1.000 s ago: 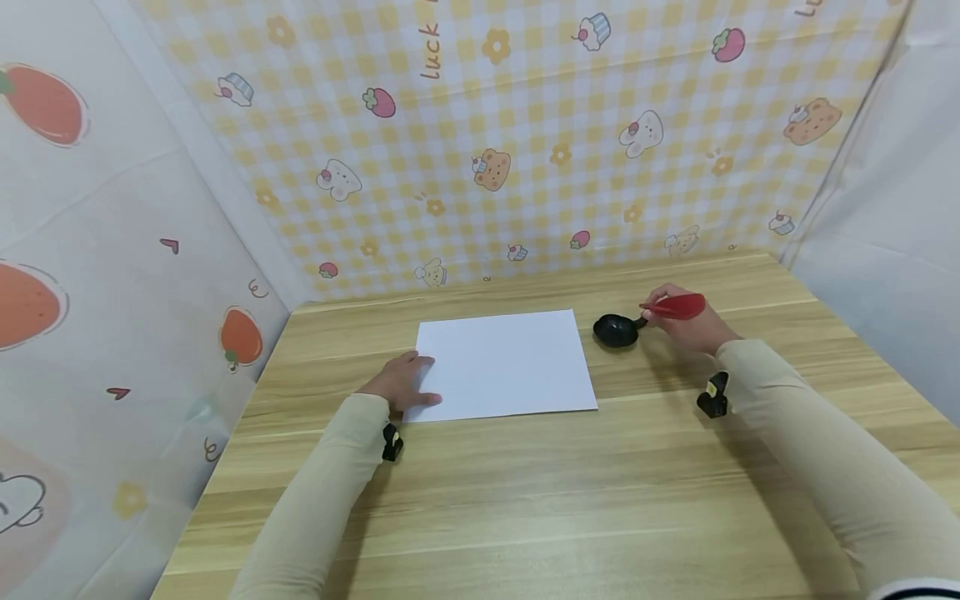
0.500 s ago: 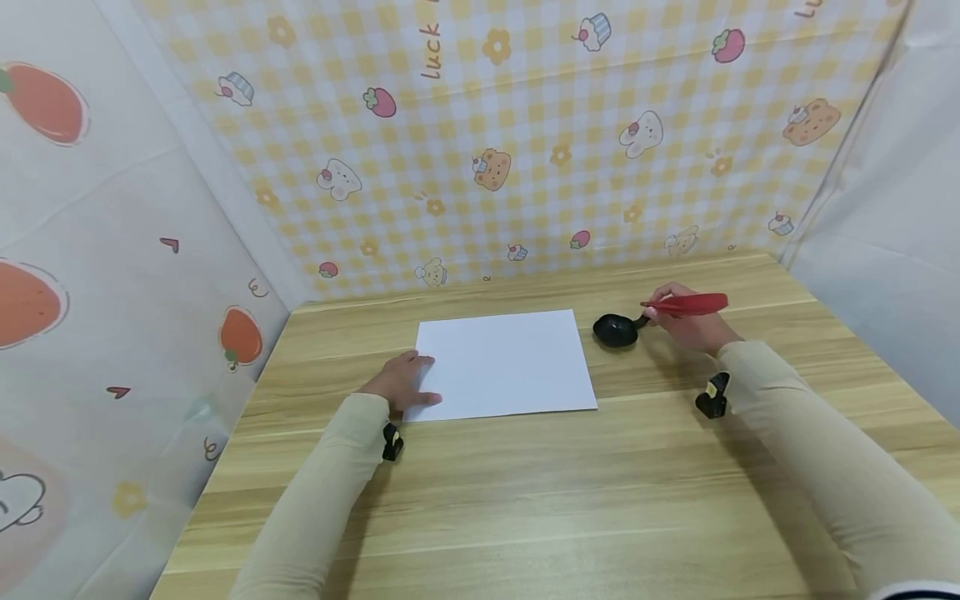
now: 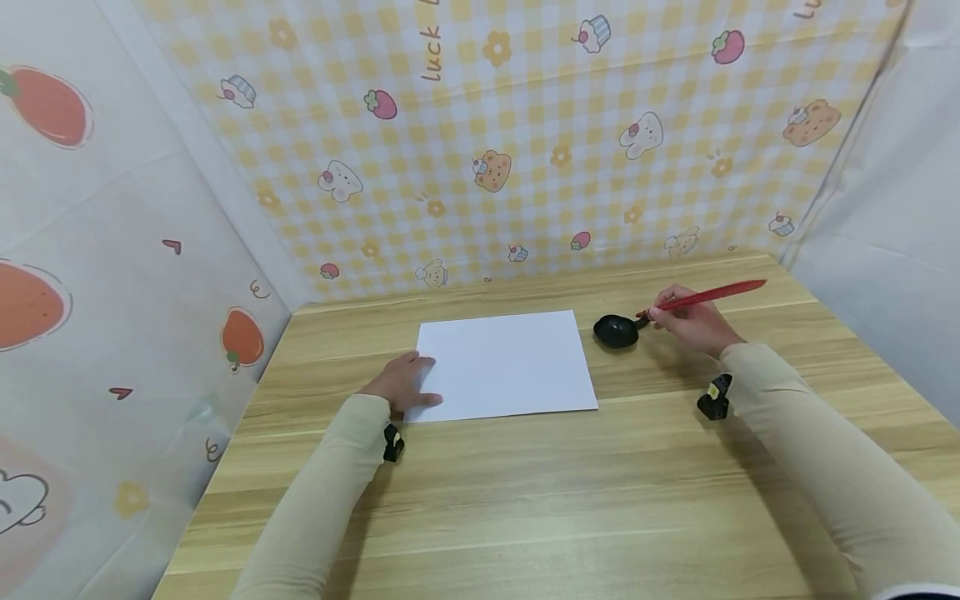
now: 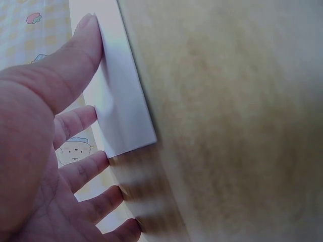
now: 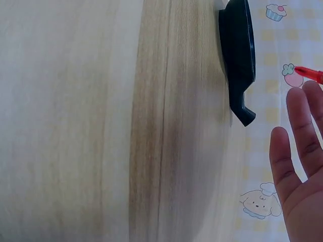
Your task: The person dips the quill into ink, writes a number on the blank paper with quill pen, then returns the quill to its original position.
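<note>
My left hand (image 3: 397, 382) rests on the left edge of a white sheet of paper (image 3: 510, 367), thumb and fingers spread. In the left wrist view, a paper corner (image 4: 136, 131) shows beyond the thumb and fingertips. My right hand (image 3: 693, 321) pinches a red feather-shaped pen (image 3: 723, 292), its flat end slanting up to the right. The pen's tip points left, overlapping the handle of a small black ladle-like dish (image 3: 617, 333) in the head view. In the right wrist view, the dark tip of the pen (image 5: 310, 74) shows above my fingertips, apart from the black dish (image 5: 237, 45).
The wooden table (image 3: 525, 508) extends in front of the paper and to both sides. A yellow checked cloth (image 3: 420, 150) rises behind it, with white cloths left and right. A small black device (image 3: 715, 398) sits at each wrist.
The red pen has turned in my right fingers: its flat end has swung right and upward and looks narrower, while its tip has dipped slightly. My left hand, the paper and the dish have stayed put.
</note>
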{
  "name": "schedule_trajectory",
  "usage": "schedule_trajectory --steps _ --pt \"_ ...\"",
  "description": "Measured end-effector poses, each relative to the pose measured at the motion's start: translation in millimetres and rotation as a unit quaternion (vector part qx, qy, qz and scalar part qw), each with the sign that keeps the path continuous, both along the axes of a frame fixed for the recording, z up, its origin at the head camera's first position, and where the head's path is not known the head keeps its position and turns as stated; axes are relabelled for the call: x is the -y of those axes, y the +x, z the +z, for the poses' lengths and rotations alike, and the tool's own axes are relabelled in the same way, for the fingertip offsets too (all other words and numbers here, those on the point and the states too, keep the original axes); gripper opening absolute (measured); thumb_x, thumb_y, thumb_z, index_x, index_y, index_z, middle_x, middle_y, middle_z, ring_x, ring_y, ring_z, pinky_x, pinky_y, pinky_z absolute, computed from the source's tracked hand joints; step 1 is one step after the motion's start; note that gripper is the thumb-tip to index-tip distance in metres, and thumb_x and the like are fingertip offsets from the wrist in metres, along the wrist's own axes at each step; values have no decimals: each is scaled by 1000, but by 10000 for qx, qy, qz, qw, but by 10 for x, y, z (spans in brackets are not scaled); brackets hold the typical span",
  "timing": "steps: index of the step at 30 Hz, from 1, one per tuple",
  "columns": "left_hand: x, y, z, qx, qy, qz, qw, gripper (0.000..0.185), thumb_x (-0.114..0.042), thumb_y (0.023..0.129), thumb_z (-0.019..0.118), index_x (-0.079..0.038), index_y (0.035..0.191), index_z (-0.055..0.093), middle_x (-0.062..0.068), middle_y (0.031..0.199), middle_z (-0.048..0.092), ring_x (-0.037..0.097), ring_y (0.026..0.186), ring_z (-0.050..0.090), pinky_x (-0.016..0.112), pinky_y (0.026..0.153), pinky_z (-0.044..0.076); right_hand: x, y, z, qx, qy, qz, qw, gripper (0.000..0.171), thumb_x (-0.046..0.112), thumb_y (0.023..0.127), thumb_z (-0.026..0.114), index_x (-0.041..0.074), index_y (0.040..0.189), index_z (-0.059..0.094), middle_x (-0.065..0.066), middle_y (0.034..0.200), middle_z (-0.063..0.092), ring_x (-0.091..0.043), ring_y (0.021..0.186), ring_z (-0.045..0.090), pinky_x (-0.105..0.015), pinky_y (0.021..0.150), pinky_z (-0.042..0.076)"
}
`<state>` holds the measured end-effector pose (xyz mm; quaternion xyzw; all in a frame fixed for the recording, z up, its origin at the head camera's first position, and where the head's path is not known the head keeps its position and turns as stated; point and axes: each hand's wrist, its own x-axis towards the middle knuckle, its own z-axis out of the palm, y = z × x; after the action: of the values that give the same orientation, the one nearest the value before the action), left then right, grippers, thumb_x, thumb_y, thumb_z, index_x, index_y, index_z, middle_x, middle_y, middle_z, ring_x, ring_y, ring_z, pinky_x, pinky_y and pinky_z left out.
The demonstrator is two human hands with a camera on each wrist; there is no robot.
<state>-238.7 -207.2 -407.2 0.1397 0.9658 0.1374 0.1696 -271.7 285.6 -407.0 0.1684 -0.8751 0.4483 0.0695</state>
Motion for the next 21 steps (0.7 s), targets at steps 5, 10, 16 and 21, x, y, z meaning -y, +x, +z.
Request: schedule_trajectory --steps 5,10,16,21 --pt "-2 -2 1 0 15 27 10000 74 -36 89 71 -4 147 38 27 153 25 48 138 23 58 109 25 10 3 40 257 -247 -63 9993 21 15 100 54 -5 103 57 -21 92 66 -15 76 66 -20 67 51" --pt "-4 -3 -6 17 3 31 10000 74 -37 89 70 -5 148 37 26 153 24 47 138 23 58 109 25 17 9 60 558 -630 -57 9964 29 17 104 47 -10 108 54 -17 85 63 -12 74 63 -19 67 52" --pt "3 -13 -22 58 47 61 10000 76 -38 88 71 -6 148 38 25 154 23 47 139 22 58 109 24 31 31 90 708 -553 -82 9959 29 21 103 48 -6 106 54 -16 82 62 -13 73 60 -21 67 50" --pt "11 -24 -45 64 35 61 10000 76 -39 88 71 -6 148 37 24 154 23 46 139 22 58 110 24 40 20 82 762 -551 -59 9956 30 21 103 48 -8 111 56 -15 83 63 -17 73 60 -25 66 49"
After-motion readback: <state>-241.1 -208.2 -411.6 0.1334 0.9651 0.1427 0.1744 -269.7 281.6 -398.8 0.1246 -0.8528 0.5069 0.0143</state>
